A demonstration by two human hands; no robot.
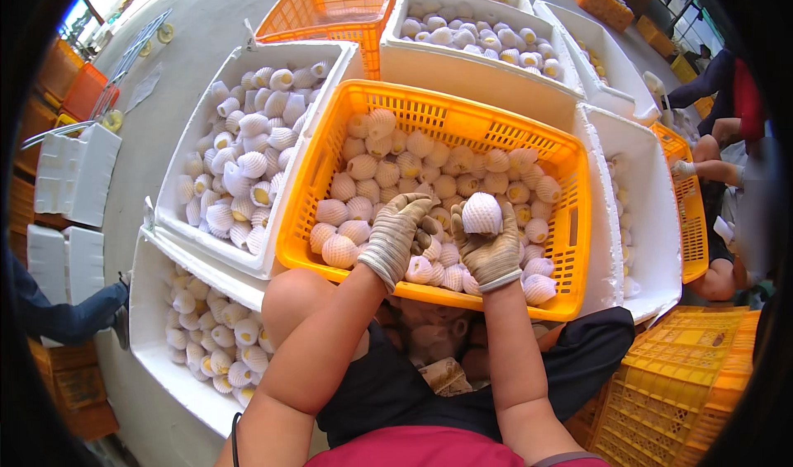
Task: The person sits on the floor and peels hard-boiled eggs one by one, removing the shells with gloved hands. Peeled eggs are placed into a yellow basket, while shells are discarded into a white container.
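A yellow plastic crate [433,98] stands in front of me, holding many fruits [362,166] in white foam net sleeves. My right hand [492,250], in a worn knit work glove, holds one foam-sleeved fruit [482,213] upright over the crate's near half. To its left is my left hand [399,235], gloved too, with its fingers bent over the sleeved fruits. Its fingertips partly hide one another, and whether they grip anything is not clear. The two hands are apart.
White foam boxes of sleeved fruits stand at the left [291,176], lower left [145,318], back [483,64] and right [657,219]. Behind is an orange crate [325,30]. Yellow crates [675,374] are stacked at lower right. Another person's gloved hand [683,170] is at the right; someone's leg [74,312] shows at left.
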